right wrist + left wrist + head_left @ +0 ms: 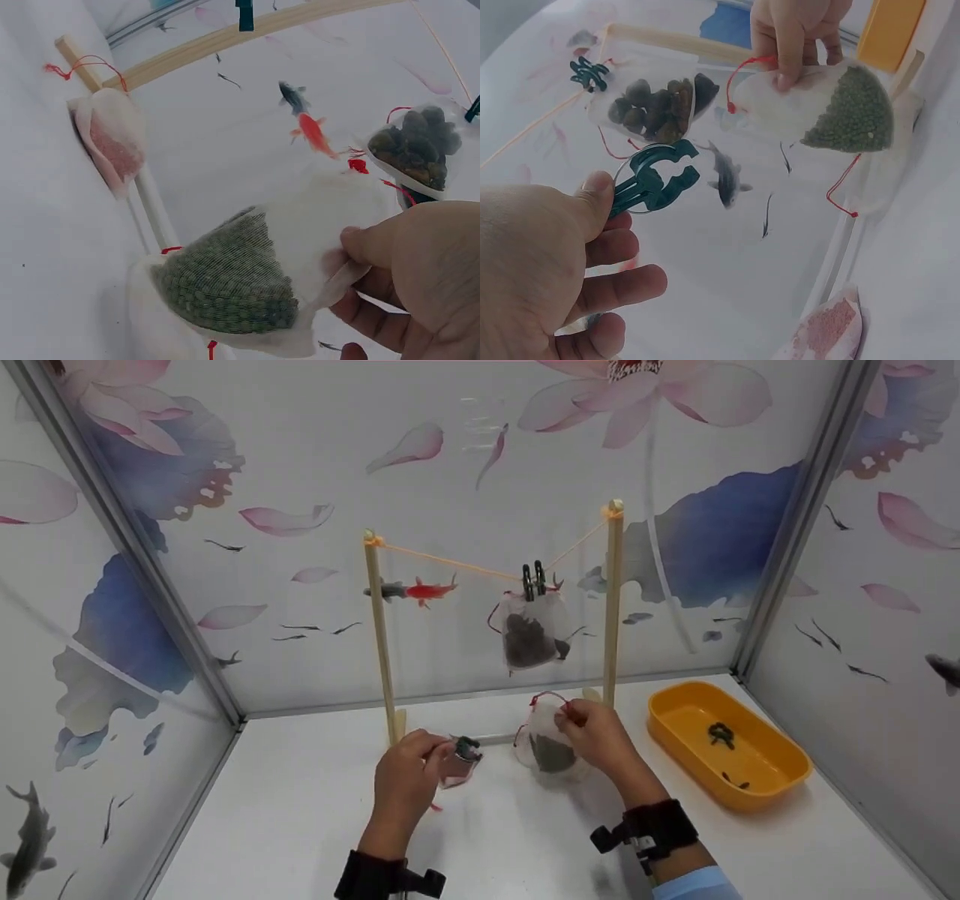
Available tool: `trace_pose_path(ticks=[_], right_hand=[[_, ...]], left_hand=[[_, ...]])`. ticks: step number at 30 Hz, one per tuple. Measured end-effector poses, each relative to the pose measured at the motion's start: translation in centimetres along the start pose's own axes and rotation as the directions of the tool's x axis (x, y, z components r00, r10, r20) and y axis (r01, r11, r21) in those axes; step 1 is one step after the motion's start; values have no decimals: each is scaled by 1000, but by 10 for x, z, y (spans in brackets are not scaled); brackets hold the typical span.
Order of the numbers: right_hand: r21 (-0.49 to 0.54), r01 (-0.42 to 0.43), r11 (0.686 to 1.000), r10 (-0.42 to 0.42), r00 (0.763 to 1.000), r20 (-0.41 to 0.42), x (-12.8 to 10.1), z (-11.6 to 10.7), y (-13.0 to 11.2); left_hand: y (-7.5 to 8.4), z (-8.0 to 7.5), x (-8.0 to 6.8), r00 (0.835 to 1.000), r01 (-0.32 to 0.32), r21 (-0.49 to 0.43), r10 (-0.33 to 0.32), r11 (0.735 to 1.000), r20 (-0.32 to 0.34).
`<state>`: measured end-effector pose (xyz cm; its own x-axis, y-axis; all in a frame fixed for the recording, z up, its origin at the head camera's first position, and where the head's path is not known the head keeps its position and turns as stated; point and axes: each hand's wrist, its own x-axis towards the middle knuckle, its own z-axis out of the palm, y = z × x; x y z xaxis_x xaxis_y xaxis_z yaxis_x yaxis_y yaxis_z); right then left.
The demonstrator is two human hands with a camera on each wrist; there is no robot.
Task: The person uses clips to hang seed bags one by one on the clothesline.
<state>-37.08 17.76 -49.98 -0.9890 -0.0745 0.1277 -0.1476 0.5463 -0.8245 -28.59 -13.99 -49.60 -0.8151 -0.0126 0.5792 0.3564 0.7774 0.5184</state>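
White bench [285, 810] inside a booth w/ lotus-and-fish printed walls on three sides.

Left hand [405, 784]: thumb and fingers pinch a dark green clip [652, 178], seen clearly in left wrist view; clip jaw end points away from palm. A mesh bag w/ pink filling [456, 774] sits just beside this hand on the bench side; whether the hand also grips it, cannot tell.

Right hand [596, 733]: fingers curled, pinching the top edge of a white mesh bag of green pellets [232, 281], red drawstring at the mouth. Bag hangs from the fingers, pellets slumped to the lower end; in head view its bottom is at or near the bench surface, contact not clear.

Hands are apart, bag-holding hand to the right of clip-holding hand, both just in front of a small wooden drying rack [613, 600]: two upright posts, orange string [450, 561] slung between them.

Above and beyond right hand: a third mesh bag w/ dark stones [529, 634] hangs from the string by a dark clip [534, 580].

Further right of right hand, well apart: orange tray [780, 787] on the bench, w/ one more dark clip [721, 733] and a small dark bit inside.

Black wrist straps on both forearms.
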Motion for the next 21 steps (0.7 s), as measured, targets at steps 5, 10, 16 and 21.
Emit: trace_pose_path(ticks=[5,10,16,21], right_hand=[[47,38,998,-32,990,-134,-2,-19,-4],[72,85,994,-62,959,-276,1,-42,-13],[37,239,970,-197,870,-452,23,-68,-43],[-48,301,952,-288,833,-473,45,-84,-69]], left_hand=[[12,-2,5,996,-29,-33,26,999,-81],[31,-5,32,954,-191,24,191,981,-232],[76,-29,98,878,-324,115,343,939,-332],[117,-43,157,882,-293,183,339,938,-327]])
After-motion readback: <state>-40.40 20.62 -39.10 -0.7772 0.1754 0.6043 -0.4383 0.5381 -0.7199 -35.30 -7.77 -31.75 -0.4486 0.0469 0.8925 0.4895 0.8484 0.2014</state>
